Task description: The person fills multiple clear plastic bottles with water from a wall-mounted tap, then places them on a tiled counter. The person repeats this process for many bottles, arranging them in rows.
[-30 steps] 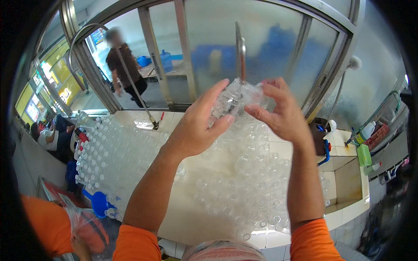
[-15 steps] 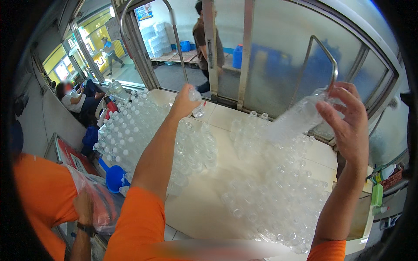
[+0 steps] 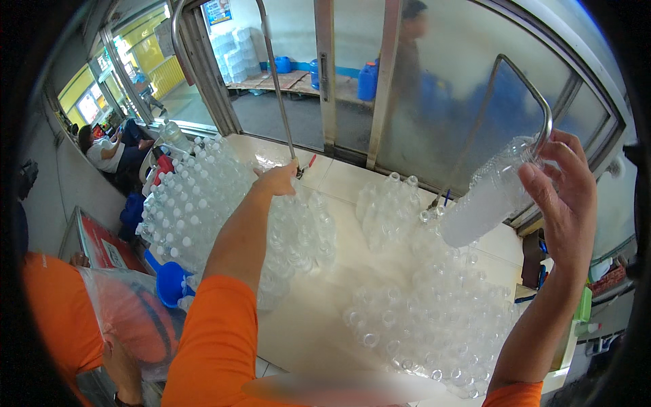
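My right hand (image 3: 566, 183) grips a clear plastic bottle (image 3: 485, 193) near its neck. The bottle is tilted, its neck by the lower end of a curved metal pipe (image 3: 544, 112), and looks cloudy inside. My left hand (image 3: 278, 180) reaches out over the left group of bottles, next to a valve with a red lever (image 3: 312, 161) at the foot of another metal pipe (image 3: 274, 64). Its fingertips are bent and partly hidden, so what they hold is unclear. Uncapped bottles (image 3: 302, 230) stand just below that hand. Many white-capped bottles (image 3: 183, 210) are packed to its left.
More uncapped bottles (image 3: 434, 319) crowd the right of the pale counter (image 3: 308, 332), with a small cluster (image 3: 390, 207) behind. A blue dipper (image 3: 173, 281) lies at left. A co-worker in an orange shirt (image 3: 57, 312) is beside me with a clear plastic bag (image 3: 135, 312). Sliding doors (image 3: 325, 74) border the back.
My left hand has come lower and left; the bottle seen in it earlier is out of sight. My right hand and its bottle have shifted right and slightly down. A passer-by has moved behind the frosted panel.
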A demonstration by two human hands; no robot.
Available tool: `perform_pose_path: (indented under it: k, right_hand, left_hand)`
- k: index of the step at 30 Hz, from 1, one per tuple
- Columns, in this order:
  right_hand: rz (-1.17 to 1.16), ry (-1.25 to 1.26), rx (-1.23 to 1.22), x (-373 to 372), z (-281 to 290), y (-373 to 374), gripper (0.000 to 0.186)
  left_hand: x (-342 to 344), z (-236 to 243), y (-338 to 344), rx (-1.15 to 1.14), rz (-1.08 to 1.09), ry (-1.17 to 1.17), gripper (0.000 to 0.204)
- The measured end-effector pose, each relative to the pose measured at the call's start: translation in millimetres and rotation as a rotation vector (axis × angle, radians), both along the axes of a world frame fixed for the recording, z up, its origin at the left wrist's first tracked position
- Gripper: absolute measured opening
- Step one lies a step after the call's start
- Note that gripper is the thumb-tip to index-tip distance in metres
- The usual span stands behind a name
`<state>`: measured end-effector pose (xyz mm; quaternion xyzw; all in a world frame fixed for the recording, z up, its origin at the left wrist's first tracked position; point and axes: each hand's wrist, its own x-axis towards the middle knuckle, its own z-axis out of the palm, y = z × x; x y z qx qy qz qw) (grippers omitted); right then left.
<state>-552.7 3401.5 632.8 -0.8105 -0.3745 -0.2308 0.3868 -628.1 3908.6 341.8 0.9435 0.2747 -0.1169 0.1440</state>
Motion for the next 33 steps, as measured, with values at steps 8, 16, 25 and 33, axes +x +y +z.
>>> perform_pose_path:
  k: [8,16,25,33]
  right_hand:
    - [0.003,-0.020,0.074,-7,6,11,0.053]
    - [0.088,-0.020,0.090,-8,23,-6,0.038]
    - [0.103,0.066,0.291,7,-1,-41,0.061]
    - [0.223,0.113,-0.039,-6,-23,-30,0.057]
  left_hand:
    - [16,132,-135,-0.613,-0.227,-1.028,0.055]
    - [8,237,-343,-0.769,-0.573,-1.279,0.077]
    - [15,258,-355,-0.691,-0.501,-1.307,0.066]
    - [-13,206,-311,-0.440,-0.513,-1.050,0.067]
